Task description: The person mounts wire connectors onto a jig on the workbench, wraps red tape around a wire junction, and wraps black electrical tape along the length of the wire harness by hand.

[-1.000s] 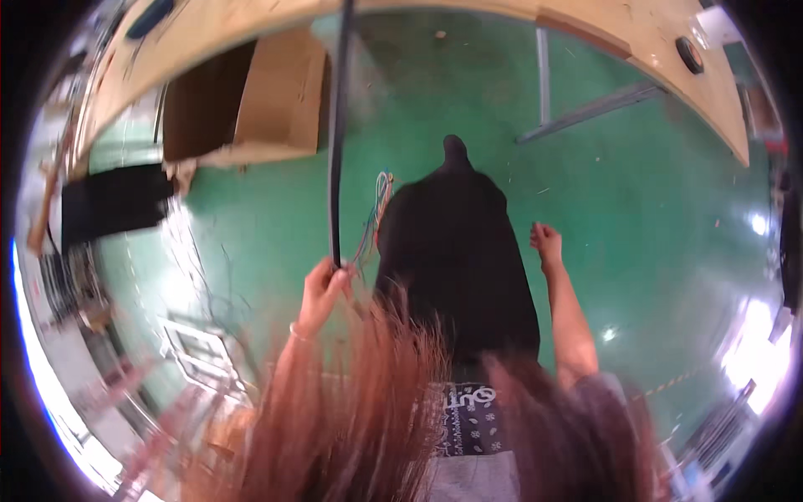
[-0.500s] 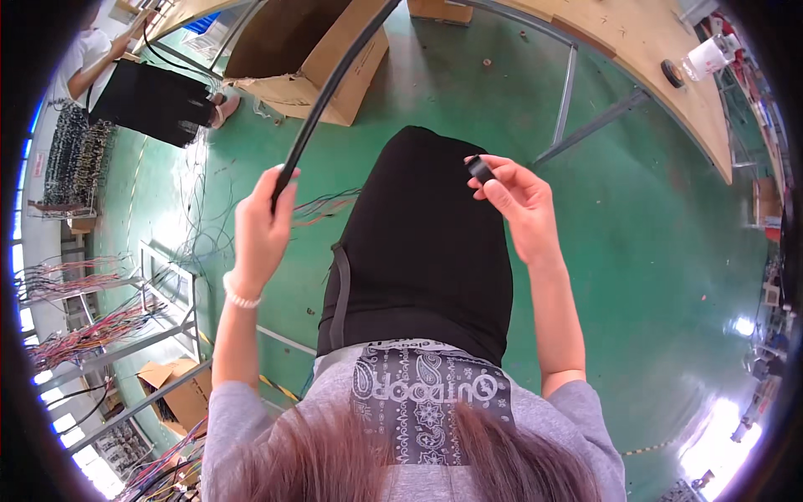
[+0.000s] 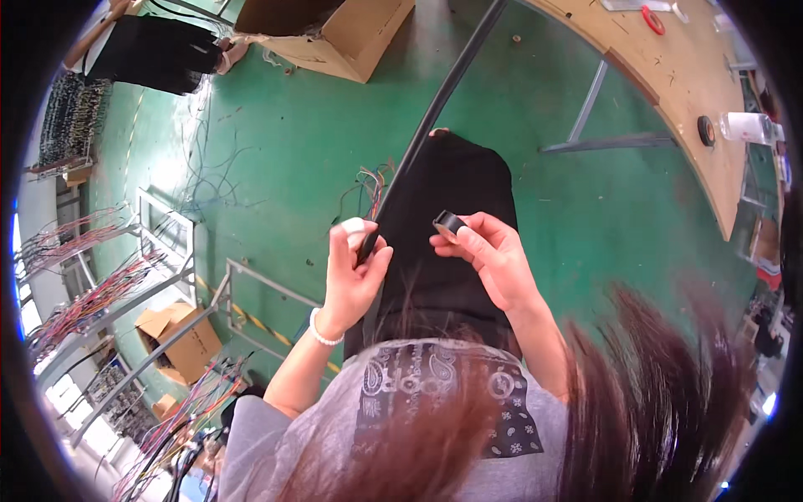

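My left hand point(image 3: 353, 280) is closed around the lower part of a long black cable bundle point(image 3: 437, 105), which slants up and away to the right past the top edge. A pale wrap or cover shows on one of its fingers. A roll of black tape point(image 3: 449, 223) is pinched between the thumb and fingers of my right hand point(image 3: 500, 258). The tape roll is level with the left hand and a short gap apart from it. Thin coloured wires point(image 3: 372, 191) show just beyond the left hand; whether they belong to the bundle I cannot tell.
At the upper right stands a wooden table point(image 3: 669, 84) with a black tape roll point(image 3: 706, 130) and a clear bottle point(image 3: 744, 127). A large cardboard box point(image 3: 368, 42) lies far ahead. Metal racks with wires point(image 3: 92, 297) stand left. Another person point(image 3: 150, 50) is at the upper left.
My left hand has moved right and nearer to me with the cable bundle. My right hand has come left and lower with the tape roll, so both hands are closer together. The view has shifted.
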{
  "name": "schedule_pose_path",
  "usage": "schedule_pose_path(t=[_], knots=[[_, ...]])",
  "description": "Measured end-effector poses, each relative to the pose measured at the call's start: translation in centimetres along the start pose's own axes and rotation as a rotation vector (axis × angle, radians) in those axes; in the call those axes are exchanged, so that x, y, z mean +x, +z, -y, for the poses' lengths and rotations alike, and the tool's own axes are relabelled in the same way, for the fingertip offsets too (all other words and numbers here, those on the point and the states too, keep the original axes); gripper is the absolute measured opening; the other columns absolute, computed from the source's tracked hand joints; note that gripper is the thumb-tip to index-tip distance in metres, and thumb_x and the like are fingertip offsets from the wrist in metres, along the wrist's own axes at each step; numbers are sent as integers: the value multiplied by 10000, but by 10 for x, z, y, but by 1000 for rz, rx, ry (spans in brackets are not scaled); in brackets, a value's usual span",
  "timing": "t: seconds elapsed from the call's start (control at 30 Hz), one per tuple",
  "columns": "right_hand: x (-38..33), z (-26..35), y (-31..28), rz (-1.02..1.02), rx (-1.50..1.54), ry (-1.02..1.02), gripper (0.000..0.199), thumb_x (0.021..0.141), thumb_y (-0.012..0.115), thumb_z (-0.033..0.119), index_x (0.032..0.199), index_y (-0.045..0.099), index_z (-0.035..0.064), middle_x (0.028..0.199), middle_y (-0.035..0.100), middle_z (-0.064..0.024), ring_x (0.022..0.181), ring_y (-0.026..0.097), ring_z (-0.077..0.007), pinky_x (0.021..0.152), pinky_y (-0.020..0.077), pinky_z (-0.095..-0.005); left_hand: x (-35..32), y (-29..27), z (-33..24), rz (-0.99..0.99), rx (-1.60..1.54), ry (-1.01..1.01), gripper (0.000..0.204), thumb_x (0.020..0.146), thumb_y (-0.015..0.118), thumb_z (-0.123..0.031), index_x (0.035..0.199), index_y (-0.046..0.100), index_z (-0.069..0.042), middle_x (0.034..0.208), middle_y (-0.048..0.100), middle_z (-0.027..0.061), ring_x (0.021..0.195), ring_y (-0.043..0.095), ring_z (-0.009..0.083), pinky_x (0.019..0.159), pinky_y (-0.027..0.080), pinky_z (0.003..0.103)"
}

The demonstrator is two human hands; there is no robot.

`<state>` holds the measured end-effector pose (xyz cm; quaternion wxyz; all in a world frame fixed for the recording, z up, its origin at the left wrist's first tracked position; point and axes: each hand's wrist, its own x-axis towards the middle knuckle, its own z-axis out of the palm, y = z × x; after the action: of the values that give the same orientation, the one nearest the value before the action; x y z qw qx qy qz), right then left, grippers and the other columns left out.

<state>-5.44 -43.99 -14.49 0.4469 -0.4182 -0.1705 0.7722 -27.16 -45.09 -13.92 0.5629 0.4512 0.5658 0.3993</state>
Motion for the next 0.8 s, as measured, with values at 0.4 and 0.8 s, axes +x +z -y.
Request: schedule_pose_path(t=[0.4,0.8], knots=[[-47,-55,2,111,-104,-180,201,944,636,238,948,556,54,959,613,-55,897,617,-185,835,499,-340,3,0,13,247,201,413,351,693,857,-174,940,654,-30,781,480,-26,607,326,76,552,323,232],[-42,-58,-6,209,-147,-275,221,904,685,228,950,569,46,1088,602,-109,924,622,-205,856,503,-360,-5,7,8,241,161,375,128,784,777,-63,859,699,6,729,460,-12,627,361,86,578,333,243]])
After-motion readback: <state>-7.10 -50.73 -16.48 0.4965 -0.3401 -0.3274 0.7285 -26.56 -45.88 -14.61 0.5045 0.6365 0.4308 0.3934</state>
